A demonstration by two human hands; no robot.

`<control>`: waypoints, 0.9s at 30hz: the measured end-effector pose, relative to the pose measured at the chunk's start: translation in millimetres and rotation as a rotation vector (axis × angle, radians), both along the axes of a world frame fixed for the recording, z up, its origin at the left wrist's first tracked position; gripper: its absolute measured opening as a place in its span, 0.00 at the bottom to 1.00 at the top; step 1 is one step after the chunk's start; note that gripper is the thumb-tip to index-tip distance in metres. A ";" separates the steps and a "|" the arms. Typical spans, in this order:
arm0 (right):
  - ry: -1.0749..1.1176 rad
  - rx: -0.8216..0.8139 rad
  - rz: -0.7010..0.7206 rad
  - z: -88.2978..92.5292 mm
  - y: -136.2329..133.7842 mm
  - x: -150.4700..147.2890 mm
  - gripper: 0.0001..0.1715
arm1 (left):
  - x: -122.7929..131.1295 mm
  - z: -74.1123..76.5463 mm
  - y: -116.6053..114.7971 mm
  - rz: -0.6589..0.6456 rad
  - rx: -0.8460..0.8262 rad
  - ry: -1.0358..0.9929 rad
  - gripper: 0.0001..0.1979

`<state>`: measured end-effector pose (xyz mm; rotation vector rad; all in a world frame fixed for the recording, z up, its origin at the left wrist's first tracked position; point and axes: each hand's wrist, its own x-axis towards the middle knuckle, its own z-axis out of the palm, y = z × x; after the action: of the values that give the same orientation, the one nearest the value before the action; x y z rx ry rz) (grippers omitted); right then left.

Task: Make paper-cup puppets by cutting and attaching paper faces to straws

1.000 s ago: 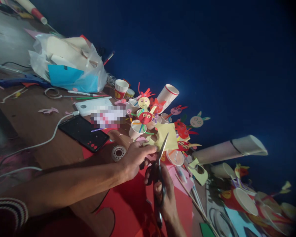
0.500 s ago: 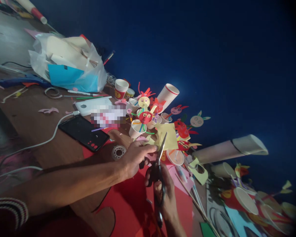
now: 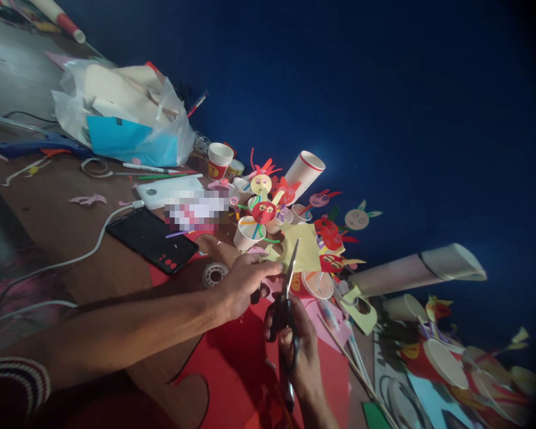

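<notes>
My left hand [image 3: 248, 283] pinches the near left edge of a yellow sheet of paper [image 3: 307, 247] between thumb and fingers. Around the black handles of a pair of scissors [image 3: 291, 274] my right hand [image 3: 299, 345] is closed. The blades point up and away, lying against the yellow paper; whether they are fully closed I cannot tell. A dark object shows under my left fingers, its kind unclear. Just behind the paper stand paper cups [image 3: 249, 232] with cut-out faces [image 3: 264, 212] on coloured strips. Red paper [image 3: 232, 369] lies beneath both hands.
A plastic bag of paper scraps [image 3: 129, 113] sits at the back left. Nearer are a white phone [image 3: 172, 190] on a cable, a black phone case [image 3: 154, 238] and a tape roll [image 3: 215, 275]. A rolled paper tube [image 3: 411, 271] and more cups [image 3: 444, 363] are at right, below the blue wall.
The yellow paper and the scissor tips have shifted very slightly to the left. Both hands keep their grip, and the rest looks the same.
</notes>
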<state>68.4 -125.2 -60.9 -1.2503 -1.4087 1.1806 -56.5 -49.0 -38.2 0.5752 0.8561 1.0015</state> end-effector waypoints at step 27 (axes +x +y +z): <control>0.027 -0.034 -0.015 5.1 3.0 -1.1 0.33 | -10.6 1.5 6.6 -0.054 0.101 0.077 0.09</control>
<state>67.3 -122.2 -55.8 -1.2620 -1.3625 1.2119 -67.1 -42.4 -36.6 0.7231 0.8567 0.9825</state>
